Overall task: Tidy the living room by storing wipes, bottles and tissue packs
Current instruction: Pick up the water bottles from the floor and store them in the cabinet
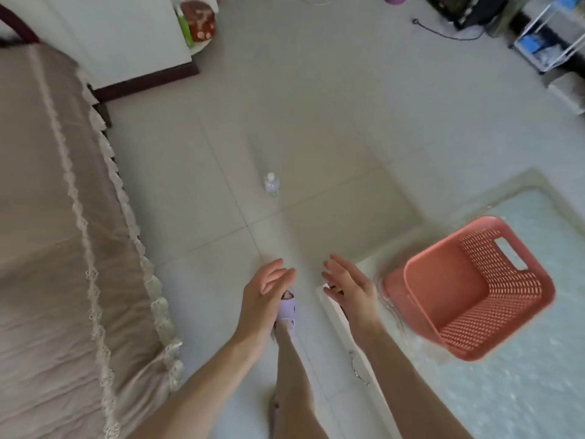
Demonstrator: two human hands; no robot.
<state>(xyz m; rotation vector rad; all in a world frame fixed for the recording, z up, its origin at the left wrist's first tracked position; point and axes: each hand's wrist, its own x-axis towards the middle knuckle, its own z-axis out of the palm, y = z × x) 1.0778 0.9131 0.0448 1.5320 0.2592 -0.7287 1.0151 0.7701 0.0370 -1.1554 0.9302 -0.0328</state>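
A: 2 hazards, judging from here. Holding nothing — showing left hand (266, 289) and right hand (348, 286) apart, fingers loose and spread.

B: Spotting the bottle (271, 184) standing upright on the floor (316, 137), well ahead of both.

A: Risking clipping it while stooping, probably tipping it and sending it rolling toward the sofa (47, 217).

B: Also risking bumping the pink basket (443, 280), sitting near the glass table (522, 391) edge, while swinging back.

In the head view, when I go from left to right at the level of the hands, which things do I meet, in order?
Beige lace-edged cover → left hand → right hand → pink basket. The clear bottle stands farther off, in line with the left hand, so it is left out.
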